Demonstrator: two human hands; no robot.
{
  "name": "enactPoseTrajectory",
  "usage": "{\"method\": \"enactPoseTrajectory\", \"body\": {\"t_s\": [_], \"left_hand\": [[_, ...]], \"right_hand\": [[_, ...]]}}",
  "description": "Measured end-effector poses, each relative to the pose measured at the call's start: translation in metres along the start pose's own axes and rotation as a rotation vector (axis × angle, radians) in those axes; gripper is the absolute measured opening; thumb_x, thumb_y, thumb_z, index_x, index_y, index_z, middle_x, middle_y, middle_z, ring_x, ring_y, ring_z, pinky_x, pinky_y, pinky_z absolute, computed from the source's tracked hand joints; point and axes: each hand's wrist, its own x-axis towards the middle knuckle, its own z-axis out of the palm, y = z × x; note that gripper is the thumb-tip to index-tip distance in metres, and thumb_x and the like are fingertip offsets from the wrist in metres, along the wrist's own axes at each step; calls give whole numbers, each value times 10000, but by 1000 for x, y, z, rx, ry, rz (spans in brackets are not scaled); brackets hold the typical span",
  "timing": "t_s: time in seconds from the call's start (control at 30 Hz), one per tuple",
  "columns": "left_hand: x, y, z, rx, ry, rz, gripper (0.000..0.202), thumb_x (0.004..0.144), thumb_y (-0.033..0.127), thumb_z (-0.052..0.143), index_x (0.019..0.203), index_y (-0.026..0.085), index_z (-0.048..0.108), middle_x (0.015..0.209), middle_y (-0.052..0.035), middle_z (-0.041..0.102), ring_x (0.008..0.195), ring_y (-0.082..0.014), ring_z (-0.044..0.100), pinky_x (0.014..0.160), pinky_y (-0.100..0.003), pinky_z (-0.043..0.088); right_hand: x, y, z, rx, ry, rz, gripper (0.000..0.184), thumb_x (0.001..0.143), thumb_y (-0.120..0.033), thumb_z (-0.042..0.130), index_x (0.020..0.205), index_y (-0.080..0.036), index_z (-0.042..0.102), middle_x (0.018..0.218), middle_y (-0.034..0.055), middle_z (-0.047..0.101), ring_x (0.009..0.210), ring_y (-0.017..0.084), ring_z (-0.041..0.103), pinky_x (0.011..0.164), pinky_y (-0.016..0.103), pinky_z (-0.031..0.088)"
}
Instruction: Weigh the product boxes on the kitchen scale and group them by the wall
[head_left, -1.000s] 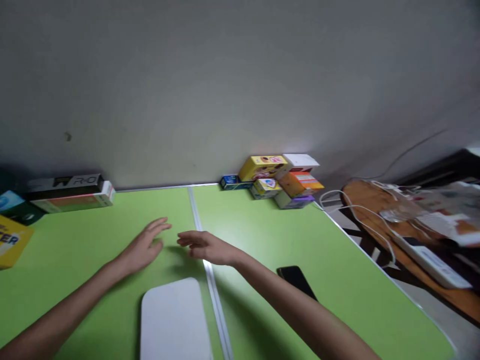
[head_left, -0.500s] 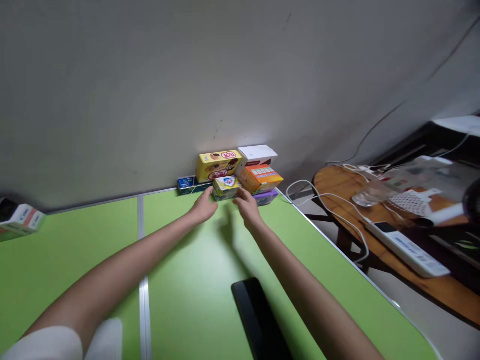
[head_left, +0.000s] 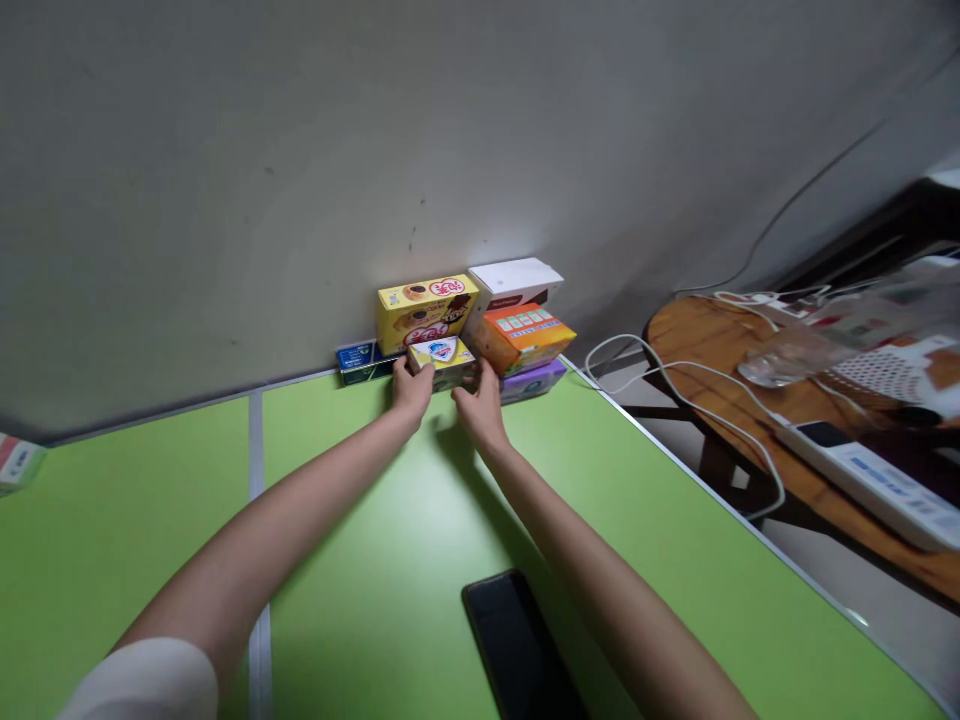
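Observation:
A small yellow-and-white box (head_left: 442,352) with a blue-and-red emblem on top sits low in front of a larger yellow box (head_left: 427,315) with snack pictures. My left hand (head_left: 412,390) closes on its left side, thumb at the front. From the right, my right hand (head_left: 481,405) has its fingers bent against the other side of the small box. An orange box (head_left: 525,335) lies on a purple box (head_left: 532,382) just right of my right hand. Behind them stands a white box (head_left: 517,275). A flat dark-blue box (head_left: 364,362) is by my left fingers.
The green table (head_left: 360,560) meets a grey wall (head_left: 300,200). A black phone (head_left: 517,640) lies nearer me. Another carton (head_left: 19,462) is at the far left. On the right, a wooden table (head_left: 694,330) holds a power strip (head_left: 870,480) and white cables.
Both hands have come up against the small yellow-and-white box, the left now further along its left side. The view has shifted slightly to the right. The other boxes keep their arrangement.

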Motion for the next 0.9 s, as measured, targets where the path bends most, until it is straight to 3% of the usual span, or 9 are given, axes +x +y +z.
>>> {"method": "enactPoseTrajectory", "body": {"t_s": [0.13,0.23,0.33,0.47,0.57,0.7,0.8,0.9], "left_hand": [[-11,11,-5,-42,49,-104,467,844,211,557,1292,161,435,1293,-150,588,1112,-236,617,889,-337,506],[-38,23,-31,-88,36,-115,436,870,160,507,1296,102,431,1302,-192,573,1125,-244,610,905,-355,503],[-86,36,-86,-127,11,-99,446,878,147,492,1317,109,421,1291,-163,594,1157,-219,590,952,-344,483],[-183,39,-188,-68,-40,-53,469,881,229,499,1346,195,449,1385,-72,529,1290,-221,471,1069,-354,392],[-265,23,-253,78,39,-86,536,925,384,403,1442,264,323,1507,-5,358,1409,-218,266,1152,-367,263],[-351,-24,-309,235,88,-133,616,945,473,290,1500,285,100,1574,-2,174,1449,-215,95,1185,-418,137],[-385,-59,-331,396,131,-60,594,962,427,241,1502,278,43,1592,-21,51,1453,-228,19,1178,-485,86],[-397,-79,-341,566,157,37,545,977,357,198,1499,279,63,1592,-32,42,1448,-240,-55,1155,-553,29]], "right_hand": [[-3,-8,-1,18,-15,-3,640,579,-233,518,1217,-181,543,1213,115,547,1169,302,480,1060,473,335],[-24,-28,-5,71,-75,1,596,585,-224,486,1174,-178,563,1175,109,604,1141,294,524,1005,478,399],[-75,-58,-13,164,-231,11,524,601,-205,490,1116,-202,584,1160,91,645,1115,272,578,978,454,444],[-179,-96,-24,341,-601,124,564,657,-185,554,1213,-287,551,1345,32,556,1280,244,474,1121,459,300],[-259,-112,-24,334,-836,161,680,731,-201,559,1377,-352,408,1484,-7,395,1377,241,346,1149,486,239],[-345,-110,-11,197,-982,79,738,796,-209,530,1462,-359,251,1541,-19,277,1428,251,219,1154,516,204],[-387,-101,2,115,-965,-70,727,823,-194,497,1475,-347,214,1548,-13,265,1427,266,217,1147,502,248],[-411,-94,8,1,-895,-209,717,811,-189,503,1463,-348,250,1513,10,338,1396,302,291,1120,517,312]]}}
